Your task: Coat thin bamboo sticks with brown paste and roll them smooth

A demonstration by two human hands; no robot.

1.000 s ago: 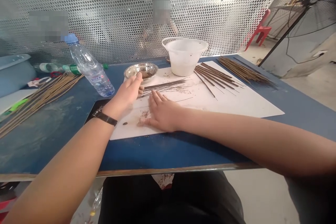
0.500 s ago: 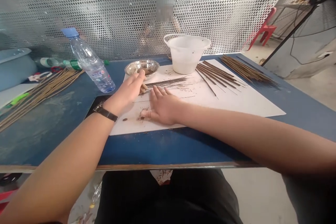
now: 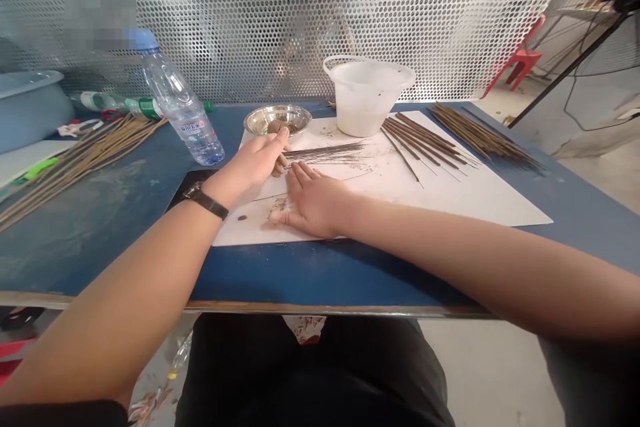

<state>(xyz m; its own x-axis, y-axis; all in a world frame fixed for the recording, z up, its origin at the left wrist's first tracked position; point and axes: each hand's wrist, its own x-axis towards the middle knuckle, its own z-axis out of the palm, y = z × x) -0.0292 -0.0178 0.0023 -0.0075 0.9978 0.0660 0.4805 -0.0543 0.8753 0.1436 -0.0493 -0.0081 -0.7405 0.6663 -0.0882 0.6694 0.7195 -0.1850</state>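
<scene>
My right hand (image 3: 320, 203) lies flat on the white sheet, palm down, fingers stretched. A thin dark stick (image 3: 265, 198) runs under it, its ends showing on both sides. My left hand (image 3: 260, 159) is at the near side of a shiny metal bowl (image 3: 250, 121), fingers curled with brown-smudged tips. A brown lump (image 3: 275, 126) shows right behind its thumb; whether it is in the hand or the bowl I cannot tell. Beside both hands is a bundle of thin dark sticks (image 3: 327, 152). A small dark bit (image 3: 243, 218) and brown crumbs lie on the sheet (image 3: 475, 203).
A white bucket (image 3: 367, 103) stands behind the sticks. Thicker brown coated sticks (image 3: 425, 140) fan out to its right, with another bundle (image 3: 480, 137) beyond. Left are a water bottle (image 3: 185, 113), long tan sticks (image 3: 90, 167) and a blue basin (image 3: 30, 110). A perforated metal screen (image 3: 225, 27) rises behind.
The camera view has shifted slightly. The thin stick under my right hand lies at a different angle. The brown lump behind my left thumb now shows more.
</scene>
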